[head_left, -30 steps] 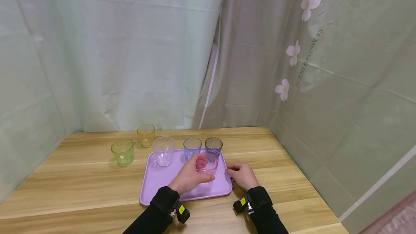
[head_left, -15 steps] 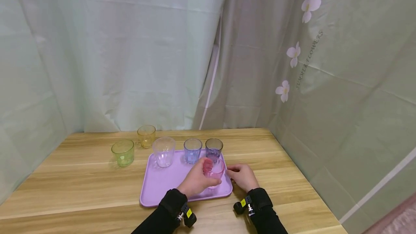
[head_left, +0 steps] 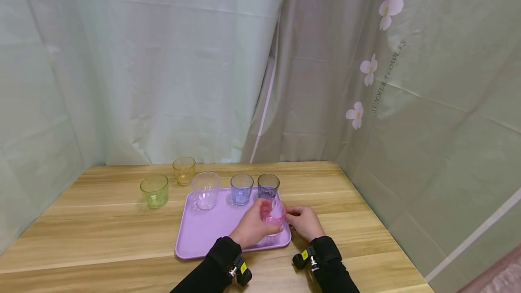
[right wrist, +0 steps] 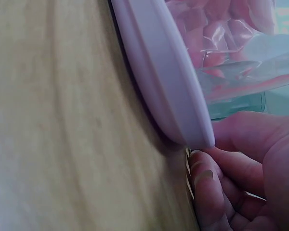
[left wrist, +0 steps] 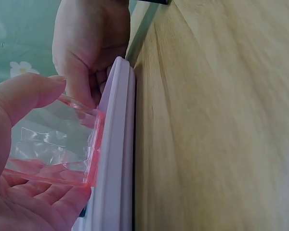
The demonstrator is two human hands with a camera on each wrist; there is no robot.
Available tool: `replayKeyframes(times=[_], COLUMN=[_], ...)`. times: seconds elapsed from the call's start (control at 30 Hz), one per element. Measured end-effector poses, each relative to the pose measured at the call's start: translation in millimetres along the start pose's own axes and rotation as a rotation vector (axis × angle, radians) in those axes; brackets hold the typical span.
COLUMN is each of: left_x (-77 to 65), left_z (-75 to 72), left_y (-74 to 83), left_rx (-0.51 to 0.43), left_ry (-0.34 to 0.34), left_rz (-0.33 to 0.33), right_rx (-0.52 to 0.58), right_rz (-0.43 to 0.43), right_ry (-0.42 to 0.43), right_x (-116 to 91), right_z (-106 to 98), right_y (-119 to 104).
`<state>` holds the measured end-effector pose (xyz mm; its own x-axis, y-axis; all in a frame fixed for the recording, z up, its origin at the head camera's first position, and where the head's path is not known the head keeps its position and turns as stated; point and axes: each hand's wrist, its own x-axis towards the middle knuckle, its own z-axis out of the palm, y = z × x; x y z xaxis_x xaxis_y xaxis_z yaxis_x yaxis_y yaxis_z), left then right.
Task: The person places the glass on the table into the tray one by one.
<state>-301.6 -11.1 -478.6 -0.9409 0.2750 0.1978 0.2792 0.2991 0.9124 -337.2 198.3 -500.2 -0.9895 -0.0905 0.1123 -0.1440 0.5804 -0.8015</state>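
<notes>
My left hand (head_left: 251, 227) grips a pink clear glass (head_left: 274, 213) around its side, over the right front part of the purple tray (head_left: 207, 234). In the left wrist view the glass's base (left wrist: 97, 151) is close to the tray's rim; whether it touches is unclear. At the tray's right edge, my right hand (head_left: 307, 222) pinches the rim (right wrist: 197, 115) between thumb and curled fingers. Behind the pink glass, a dark grey glass (head_left: 268, 186) and a blue glass (head_left: 242, 190) stand upright on the tray. A larger colourless glass (head_left: 206, 191) stands at its back left.
A green glass (head_left: 154, 192) and a yellow glass (head_left: 184, 172) stand on the wooden table (head_left: 101, 234) left of the tray. Pale curtains (head_left: 183, 80) hang behind the table and along both sides.
My left hand has moved the pink glass rightward and slightly toward me, close to the right hand. The blue glass has come into fuller view. My right hand stays at the tray's edge.
</notes>
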Motion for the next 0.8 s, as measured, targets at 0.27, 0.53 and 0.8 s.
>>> replayKeyframes(times=[0.27,0.53,0.8], left_x=[0.2,0.4,-1.0], left_z=[2.1,2.5,2.2], left_y=[-0.4,-1.4,-0.8], left_rx=[0.0,0.011,0.011], left_ry=[-0.004,0.009,-0.009], left_rz=[0.0,0.009,0.018], right_rx=[-0.001,0.002,0.002], right_rz=[0.005,-0.004,0.009], right_ry=[0.014,0.021,0.013], right_x=[-1.9,-4.1,-4.3], right_z=[0.5,-0.5,-1.9], right_y=[-3.5,-7.9,-8.5])
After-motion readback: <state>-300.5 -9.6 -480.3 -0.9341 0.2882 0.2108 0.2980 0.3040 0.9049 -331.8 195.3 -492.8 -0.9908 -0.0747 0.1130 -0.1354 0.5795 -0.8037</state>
